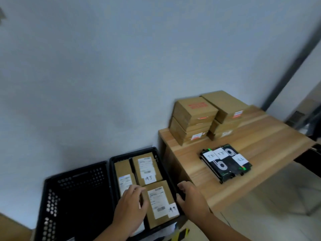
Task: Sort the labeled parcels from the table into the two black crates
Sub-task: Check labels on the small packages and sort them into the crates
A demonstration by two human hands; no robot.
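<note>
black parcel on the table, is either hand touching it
No, the left hand and right hand are both at the right crate, apart from the black parcel on the table.

Grey wall; dark post right; possibly striped tape below.

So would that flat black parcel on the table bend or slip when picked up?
The black parcel probably stays stiff: its edges look straight and boxy. Its printed surface looks smooth, so it might slide on the wooden table. Lying flat, it seems unlikely to tip or roll.
</note>
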